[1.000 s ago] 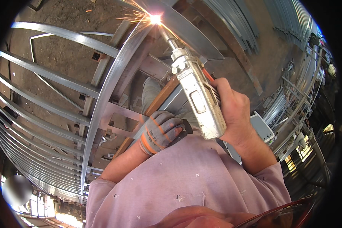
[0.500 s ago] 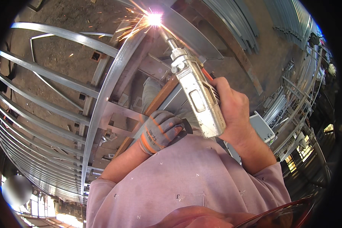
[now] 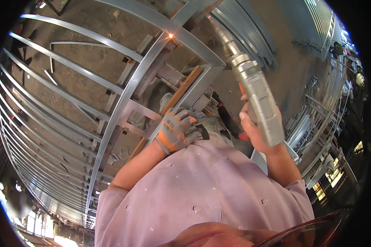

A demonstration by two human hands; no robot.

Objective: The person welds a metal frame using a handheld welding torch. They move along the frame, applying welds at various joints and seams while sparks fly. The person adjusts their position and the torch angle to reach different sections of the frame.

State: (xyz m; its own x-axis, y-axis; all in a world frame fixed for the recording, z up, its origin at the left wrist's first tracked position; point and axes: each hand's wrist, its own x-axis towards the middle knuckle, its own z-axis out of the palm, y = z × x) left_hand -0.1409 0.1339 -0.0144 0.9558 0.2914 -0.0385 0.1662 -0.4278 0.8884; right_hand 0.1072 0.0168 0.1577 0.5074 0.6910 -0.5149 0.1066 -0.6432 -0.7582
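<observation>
My bare right hand (image 3: 254, 126) is closed around the handle of a silver welding gun (image 3: 257, 92) with a red trigger. Its nozzle points up and left, apart from the metal. A small orange spot glows at a joint (image 3: 170, 36) of the grey metal frame (image 3: 130, 88), left of the nozzle. My left hand (image 3: 174, 131) wears a grey and orange work glove and rests in front of my waist, fingers curled. Something grey with a dark edge (image 3: 203, 131) lies against those fingers; I cannot make out what it is.
Many parallel metal bars (image 3: 70, 68) run across the left side. A brown bar (image 3: 181, 90) lies beside a grey beam (image 3: 202, 84) close in front of me. Stacked metal profiles (image 3: 247, 35) lie at the far right, with a cluttered rack (image 3: 317, 119) nearer.
The bright arc and flying sparks have gone, leaving a small glow at the joint. My right hand has swung the welding gun to the right, off the frame. My left hand stays near my waist.
</observation>
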